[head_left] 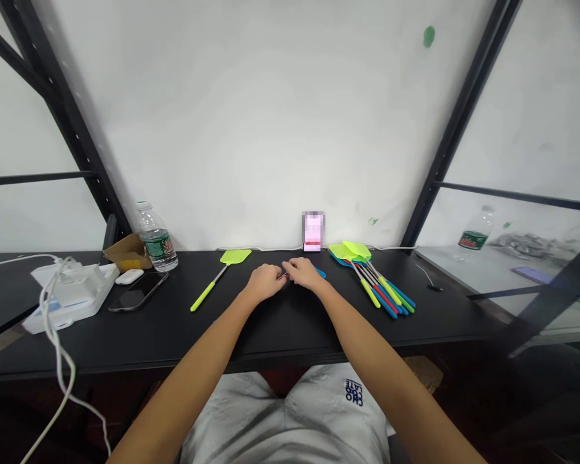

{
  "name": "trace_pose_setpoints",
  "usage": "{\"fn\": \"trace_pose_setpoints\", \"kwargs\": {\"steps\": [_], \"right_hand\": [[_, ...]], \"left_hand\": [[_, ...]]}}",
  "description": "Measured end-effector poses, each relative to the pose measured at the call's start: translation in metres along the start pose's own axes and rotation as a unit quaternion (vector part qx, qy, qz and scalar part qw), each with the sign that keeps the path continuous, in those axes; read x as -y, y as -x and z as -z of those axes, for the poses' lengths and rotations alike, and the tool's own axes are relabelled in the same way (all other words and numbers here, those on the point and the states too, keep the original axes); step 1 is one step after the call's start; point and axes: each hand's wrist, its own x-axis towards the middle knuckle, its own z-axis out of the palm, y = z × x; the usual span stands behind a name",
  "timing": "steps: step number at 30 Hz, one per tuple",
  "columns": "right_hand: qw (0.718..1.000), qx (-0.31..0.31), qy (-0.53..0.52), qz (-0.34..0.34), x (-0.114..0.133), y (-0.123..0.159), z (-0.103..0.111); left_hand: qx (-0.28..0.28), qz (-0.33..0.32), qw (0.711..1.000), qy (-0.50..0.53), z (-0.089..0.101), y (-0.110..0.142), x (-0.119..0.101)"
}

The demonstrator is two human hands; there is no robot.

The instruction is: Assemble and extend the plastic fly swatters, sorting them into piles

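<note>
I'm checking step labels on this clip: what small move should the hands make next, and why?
Probably slide the right hand slightly away from the left hand, along the thin shaft of the blue fly swatter: the hands sit close together there, hiding much of the shaft, and only a bit of blue shows beyond the right hand.

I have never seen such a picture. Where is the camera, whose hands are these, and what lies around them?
There is no machine: one camera, worn on a person's head, looks forward and down. Over a black table, the wearer's bare left hand and right hand together hold a thin object, mostly hidden; a blue piece shows beyond the right hand. A yellow-green swatter lies to the left, a pile of swatters to the right. Farther left are a dark phone and a water bottle.
</note>
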Motion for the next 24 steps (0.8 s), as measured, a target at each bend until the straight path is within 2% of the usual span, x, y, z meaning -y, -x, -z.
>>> {"fn": "trace_pose_setpoints", "kwargs": {"steps": [10, 15, 19, 24], "right_hand": [[0.998, 0.057, 0.010, 0.016, 0.004, 0.004, 0.001], [0.996, 0.041, 0.065, 0.041, 0.002, 0.000, -0.001], [0.993, 0.029, 0.107, 0.034, 0.001, -0.001, -0.001], [0.994, 0.029, 0.104, 0.022, 0.004, 0.000, 0.003]], "left_hand": [[-0.020, 0.011, 1.000, -0.016, 0.003, 0.001, -0.003], [-0.031, -0.010, 0.999, -0.004, 0.004, 0.003, -0.008], [-0.027, -0.008, 0.999, 0.014, 0.006, 0.004, -0.010], [-0.028, -0.004, 0.999, 0.027, 0.008, 0.005, -0.011]]}}
